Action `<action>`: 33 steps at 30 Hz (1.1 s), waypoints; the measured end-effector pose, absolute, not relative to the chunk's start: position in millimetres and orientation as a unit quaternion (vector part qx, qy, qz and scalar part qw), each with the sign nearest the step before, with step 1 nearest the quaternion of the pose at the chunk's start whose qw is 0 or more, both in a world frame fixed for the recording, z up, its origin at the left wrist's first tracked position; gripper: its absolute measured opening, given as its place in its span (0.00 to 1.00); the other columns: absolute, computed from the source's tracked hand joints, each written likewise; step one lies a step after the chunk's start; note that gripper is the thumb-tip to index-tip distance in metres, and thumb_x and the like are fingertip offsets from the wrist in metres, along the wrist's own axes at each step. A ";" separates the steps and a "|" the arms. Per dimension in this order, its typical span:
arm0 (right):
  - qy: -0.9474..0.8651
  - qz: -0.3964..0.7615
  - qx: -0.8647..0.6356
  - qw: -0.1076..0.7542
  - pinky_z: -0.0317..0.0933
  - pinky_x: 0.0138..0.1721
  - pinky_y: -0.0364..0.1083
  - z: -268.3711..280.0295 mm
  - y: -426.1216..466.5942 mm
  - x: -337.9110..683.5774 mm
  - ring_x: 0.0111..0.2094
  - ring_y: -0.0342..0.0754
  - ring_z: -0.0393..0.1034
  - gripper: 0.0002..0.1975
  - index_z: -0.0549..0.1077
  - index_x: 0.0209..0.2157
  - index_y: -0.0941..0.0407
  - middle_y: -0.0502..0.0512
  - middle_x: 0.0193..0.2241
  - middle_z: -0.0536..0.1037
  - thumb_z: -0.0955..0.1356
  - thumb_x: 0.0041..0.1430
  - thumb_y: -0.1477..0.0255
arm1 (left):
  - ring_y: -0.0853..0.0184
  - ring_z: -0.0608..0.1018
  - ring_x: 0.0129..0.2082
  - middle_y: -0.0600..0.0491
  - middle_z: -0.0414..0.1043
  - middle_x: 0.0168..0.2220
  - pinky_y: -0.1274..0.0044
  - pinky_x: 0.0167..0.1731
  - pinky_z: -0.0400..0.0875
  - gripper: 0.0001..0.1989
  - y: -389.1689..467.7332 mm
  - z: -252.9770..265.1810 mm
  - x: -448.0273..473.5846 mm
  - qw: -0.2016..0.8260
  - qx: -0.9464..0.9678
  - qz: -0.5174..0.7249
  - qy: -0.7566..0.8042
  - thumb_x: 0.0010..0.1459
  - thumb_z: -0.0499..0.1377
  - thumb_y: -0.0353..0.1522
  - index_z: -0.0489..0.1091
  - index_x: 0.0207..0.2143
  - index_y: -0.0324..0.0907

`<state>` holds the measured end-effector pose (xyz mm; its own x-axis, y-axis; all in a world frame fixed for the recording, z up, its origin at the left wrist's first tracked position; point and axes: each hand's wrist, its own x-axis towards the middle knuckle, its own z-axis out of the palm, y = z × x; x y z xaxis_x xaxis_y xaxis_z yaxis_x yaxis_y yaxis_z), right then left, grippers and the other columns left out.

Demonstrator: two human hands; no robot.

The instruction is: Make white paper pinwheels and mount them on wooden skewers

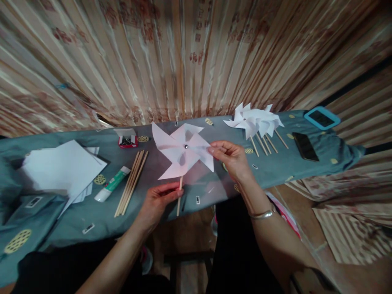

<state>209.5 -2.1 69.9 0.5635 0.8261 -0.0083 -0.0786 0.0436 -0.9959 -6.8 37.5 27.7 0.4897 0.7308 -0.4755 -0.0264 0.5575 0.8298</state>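
Note:
A white paper pinwheel (196,153) with a shiny pin at its centre faces me above the cloth. Its wooden stick (180,196) is pinched between the thumb and fingers of my left hand (162,198). My right hand (229,157) grips the edge of one blade on the right side, thumb and fingers closed on the paper. To the left lie several loose wooden sticks (131,183), a green and white glue stick (112,183) and a red box of pins (128,141). Several more pinwheels (255,120) rest in a row at the back right.
Sheets of white paper (61,167) are stacked on the left of the grey-green cloth (220,190). A black phone (305,146) and a blue-framed device (322,117) lie at the right end. A pleated curtain (171,61) hangs behind.

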 end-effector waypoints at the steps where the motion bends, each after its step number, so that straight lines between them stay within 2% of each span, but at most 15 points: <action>1: -0.313 0.350 -0.597 0.651 0.63 0.27 0.41 69.7 -2.5 208.9 0.23 0.40 0.68 0.16 0.77 0.26 0.54 0.47 0.22 0.78 0.78 0.36 0.61 | 0.67 0.78 0.27 0.50 0.81 0.28 0.76 0.36 0.71 0.17 37.8 27.4 -6.7 0.764 0.399 0.251 0.441 0.30 0.75 0.34 0.80 0.28 0.41; 6: -0.310 0.376 -0.604 0.631 0.58 0.21 0.40 69.5 -3.0 203.7 0.19 0.38 0.63 0.15 0.76 0.25 0.55 0.45 0.18 0.75 0.78 0.36 0.61 | 0.66 0.78 0.28 0.50 0.81 0.28 0.76 0.35 0.71 0.18 39.5 25.5 -7.2 0.753 0.396 0.273 0.449 0.29 0.76 0.34 0.80 0.28 0.41; 13: -0.307 0.427 -0.593 0.610 0.57 0.20 0.39 67.0 -3.8 192.7 0.18 0.38 0.66 0.16 0.76 0.22 0.56 0.46 0.17 0.75 0.77 0.37 0.59 | 0.68 0.78 0.28 0.50 0.81 0.29 0.76 0.35 0.71 0.19 40.7 24.2 -7.5 0.748 0.396 0.288 0.447 0.30 0.76 0.36 0.80 0.28 0.42; 26: -0.302 0.523 -0.561 0.566 0.60 0.23 0.40 62.3 -6.7 169.6 0.20 0.37 0.66 0.11 0.76 0.23 0.56 0.49 0.21 0.78 0.76 0.42 0.63 | 0.66 0.78 0.29 0.51 0.81 0.29 0.75 0.38 0.70 0.18 40.2 21.8 -6.2 0.755 0.393 0.301 0.430 0.31 0.75 0.34 0.81 0.30 0.42; 33: -0.305 0.544 -0.550 0.555 0.61 0.24 0.39 59.5 -4.4 161.8 0.20 0.37 0.66 0.14 0.75 0.23 0.56 0.48 0.21 0.78 0.77 0.40 0.62 | 0.66 0.79 0.32 0.51 0.81 0.30 0.75 0.41 0.70 0.15 37.9 22.0 -6.2 0.766 0.402 0.295 0.405 0.35 0.74 0.34 0.81 0.30 0.42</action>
<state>161.8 -4.4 59.5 0.2217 0.9400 -0.2593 -0.2688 -0.1967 -0.9429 -6.2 37.9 22.0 0.4979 0.7780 -0.3833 -0.1270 0.5026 0.8552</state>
